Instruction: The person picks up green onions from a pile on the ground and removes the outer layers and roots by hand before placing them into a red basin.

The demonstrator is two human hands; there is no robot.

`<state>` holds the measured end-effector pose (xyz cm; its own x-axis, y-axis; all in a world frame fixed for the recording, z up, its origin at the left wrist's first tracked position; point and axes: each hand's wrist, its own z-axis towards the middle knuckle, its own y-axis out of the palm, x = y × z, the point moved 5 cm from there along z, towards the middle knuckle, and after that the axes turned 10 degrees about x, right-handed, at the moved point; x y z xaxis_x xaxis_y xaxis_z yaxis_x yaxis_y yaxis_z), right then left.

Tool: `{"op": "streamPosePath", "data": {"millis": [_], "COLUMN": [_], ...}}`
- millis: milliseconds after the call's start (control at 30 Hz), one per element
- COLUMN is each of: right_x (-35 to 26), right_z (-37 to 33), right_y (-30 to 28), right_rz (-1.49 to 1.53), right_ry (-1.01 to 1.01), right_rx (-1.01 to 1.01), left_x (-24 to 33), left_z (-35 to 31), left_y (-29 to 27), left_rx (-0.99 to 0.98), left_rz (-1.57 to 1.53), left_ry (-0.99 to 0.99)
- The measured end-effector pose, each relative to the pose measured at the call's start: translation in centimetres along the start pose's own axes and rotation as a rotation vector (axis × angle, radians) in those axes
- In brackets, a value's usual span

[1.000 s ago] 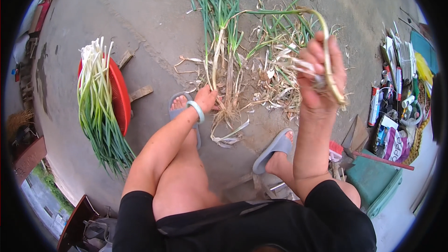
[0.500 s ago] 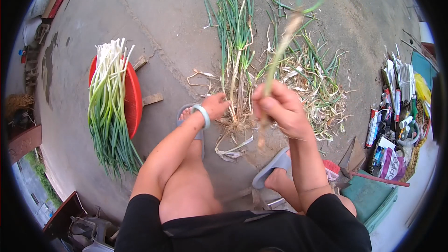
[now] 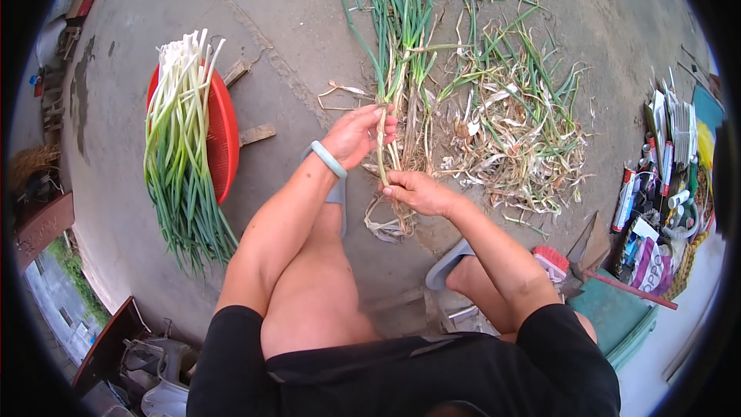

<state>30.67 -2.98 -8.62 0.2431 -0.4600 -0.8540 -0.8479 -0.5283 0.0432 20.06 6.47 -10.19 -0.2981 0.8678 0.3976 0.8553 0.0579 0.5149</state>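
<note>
My left hand [image 3: 360, 137], with a pale bangle at its wrist, closes around the stalk of a green onion [image 3: 380, 156] in front of my feet. Lower on the same stalk, near the root end, my right hand [image 3: 419, 192] pinches with thumb and fingers. Just beyond lies a bundle of untrimmed green onions [image 3: 403, 27], leaves pointing away and dry, rooty ends toward me. To the right of it spreads a heap of peeled skins and leaves [image 3: 525, 147]. Cleaned green onions [image 3: 176, 139] rest across a red plastic basket [image 3: 224, 139] at the left.
Wood pieces [image 3: 257, 134] stick out beside the basket. Grey slippers [image 3: 449, 264] are on my feet. At the right stand a red brush [image 3: 550, 260], a green bin [image 3: 617, 315] and a clutter of bottles and bags [image 3: 656, 208]. The concrete floor [image 3: 285, 0] has a crack.
My right hand has come down from holding up a blurred stalk, which is out of that hand. Both hands now grip one green onion; the left has moved slightly up.
</note>
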Motion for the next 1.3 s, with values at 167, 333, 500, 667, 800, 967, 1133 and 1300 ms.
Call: {"op": "streamPosePath", "data": {"millis": [167,333,500,667,800,967,1133,1300], "right_x": [0.2,-2.5,-2.4,-1.7,-1.9,-2.6,-3.1,0.2], "right_z": [0.2,1.9,3.2,2.5,2.5,2.4,1.0,-2.1], "right_y": [-3.9,-7.1,-6.2,-6.4,-6.2,-5.5,-5.3,-5.0], "right_rz": [0.322,0.573,0.415,0.549,0.495,0.34,0.058,-0.713], "right_ry": [0.051,0.044,0.032,-0.002,-0.036,-0.083,-0.055,-0.107], "right_rx": [0.314,0.694,0.717,0.83,0.818,0.807,0.794,0.492], "left_x": [-0.4,-0.8,-1.6,-1.0,-0.4,-0.3,2.5,5.4], "left_z": [-0.6,-0.5,-0.3,-0.9,-1.2,-0.4,-0.8,-1.4], "left_y": [1.4,1.8,2.3,3.0,2.7,1.8,1.5,1.8], "left_rx": [-0.107,0.033,0.05,0.053,0.176,0.229,0.344,0.343], "left_rz": [0.013,0.102,0.228,0.368,0.291,0.385,0.232,0.163], "left_ry": [-0.023,0.048,0.122,0.176,0.109,0.184,0.312,0.427]}}
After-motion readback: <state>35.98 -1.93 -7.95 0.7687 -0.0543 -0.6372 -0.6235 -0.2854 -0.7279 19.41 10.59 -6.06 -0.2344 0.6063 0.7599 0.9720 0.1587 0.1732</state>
